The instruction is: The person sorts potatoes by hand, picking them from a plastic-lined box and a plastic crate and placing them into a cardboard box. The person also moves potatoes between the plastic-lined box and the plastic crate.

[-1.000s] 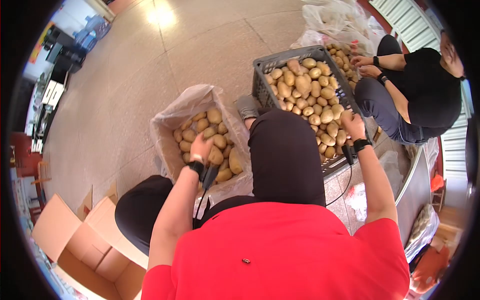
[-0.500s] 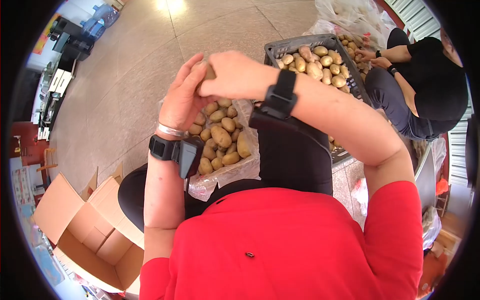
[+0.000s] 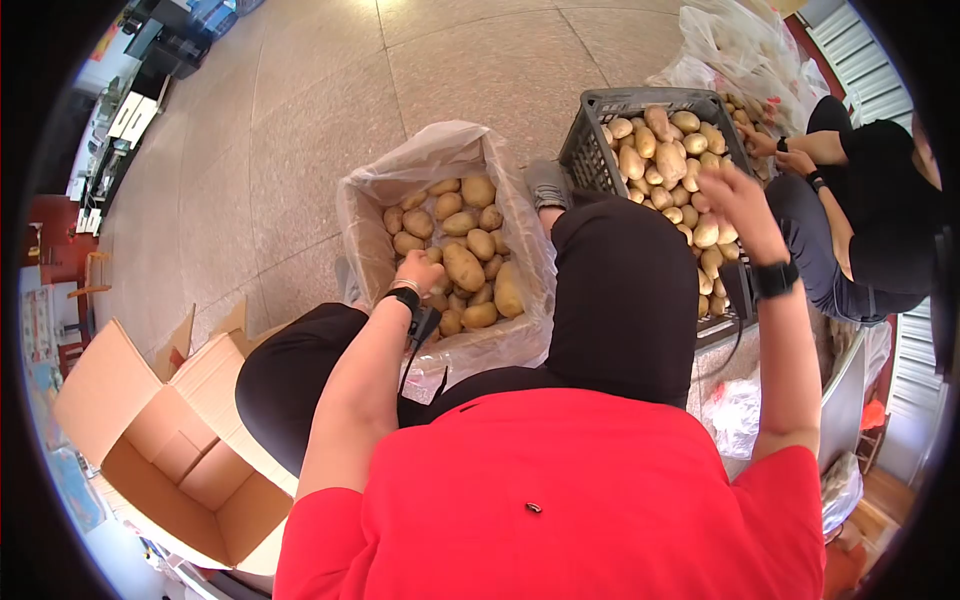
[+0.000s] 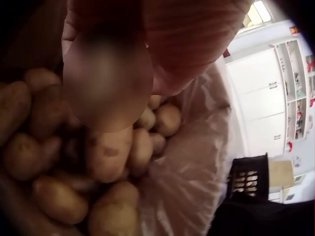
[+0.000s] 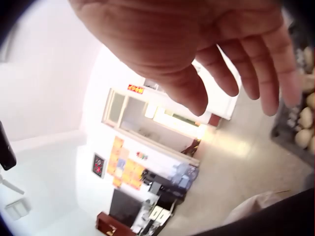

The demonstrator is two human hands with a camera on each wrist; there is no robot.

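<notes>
My left hand point(image 3: 420, 272) is down in the plastic-lined box point(image 3: 365, 200), low over a pile of potatoes point(image 3: 462, 268). In the left wrist view, its fingers and thumb curl around a tan potato point(image 4: 109, 93), which a blurred patch largely hides. More potatoes point(image 4: 60, 200) lie just below the hand. Over the black crate point(image 3: 590, 140), my right hand point(image 3: 738, 205) is raised with nothing in it. The right wrist view shows its fingers point(image 5: 258, 73) loosely extended and apart. Potatoes point(image 3: 670, 160) heap up inside the crate beneath it.
My bent knee point(image 3: 625, 290) rises between box and crate. Another person point(image 3: 870, 210) sits at the right, hands by more potatoes and a plastic bag point(image 3: 745, 50). At the lower left stands an open cardboard box point(image 3: 190, 460).
Half a second ago both hands met around a potato above the lined box. Since then the left hand has lowered into the box, and the right has swung back over the crate.
</notes>
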